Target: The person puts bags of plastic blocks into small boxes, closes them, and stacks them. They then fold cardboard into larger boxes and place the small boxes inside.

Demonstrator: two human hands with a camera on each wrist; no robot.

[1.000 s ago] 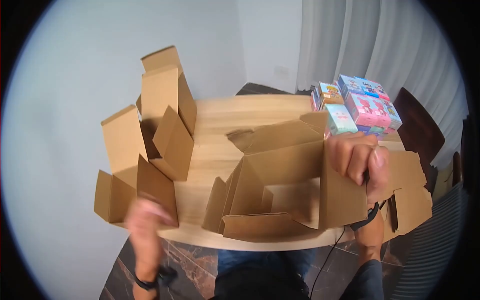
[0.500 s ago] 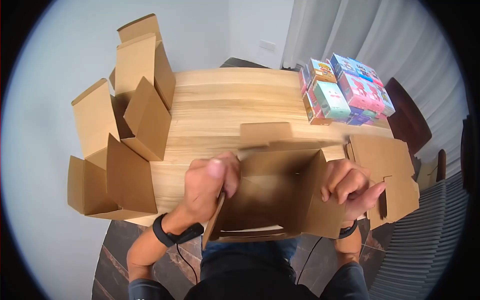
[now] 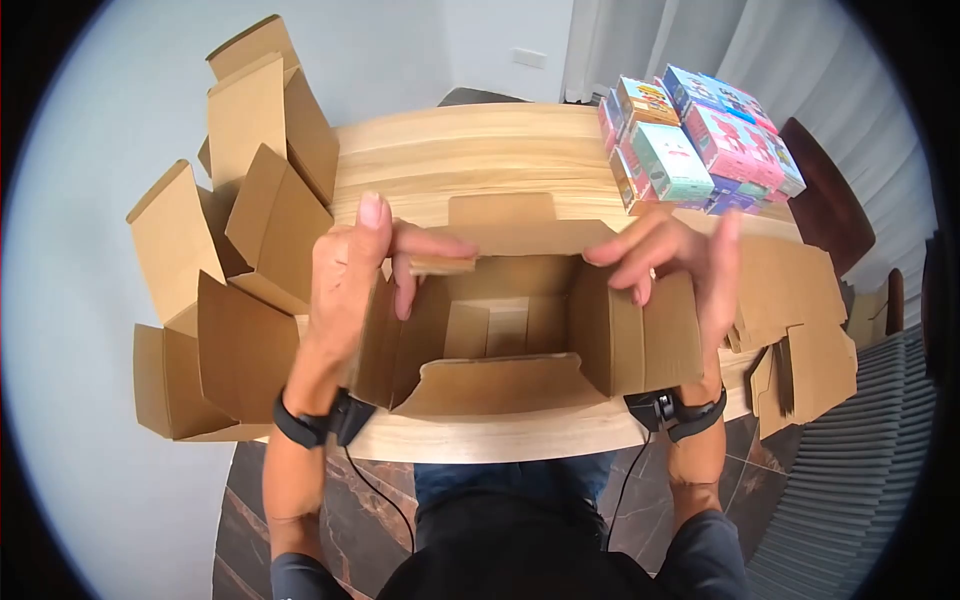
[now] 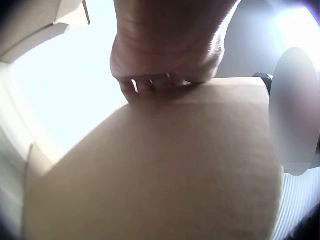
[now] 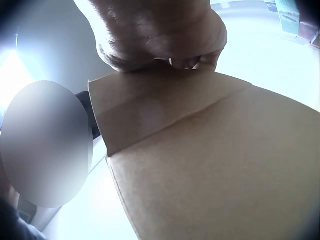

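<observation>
In the head view a brown cardboard box [image 3: 500,390] stands with its mouth toward me, wood showing through a gap in its bottom. My left hand [image 3: 345,275] is at its left wall, thumb raised, fingers hooked over the top edge beside a narrow flap end. My right hand [image 3: 675,260] holds the opposite wall, its fingers bent over the edge and thumb up. In the left wrist view, fingers of the left hand [image 4: 167,45] go over the top of a cardboard panel [image 4: 175,165]. The right wrist view has the right hand [image 5: 160,35] above a creased panel [image 5: 215,160].
Several opened cardboard boxes [image 3: 240,330] stand at the table's left side. Colourful small boxes [image 3: 735,150] are stacked at the back right. Flattened cardboard [image 3: 795,290] lies at the right edge of the wooden table [image 3: 470,150]. A dark chair [image 3: 825,195] stands beyond.
My left hand came from the left boxes to the middle box's left wall. The box has turned and its mouth now faces me more squarely. The right hand has shifted its hold along the right side.
</observation>
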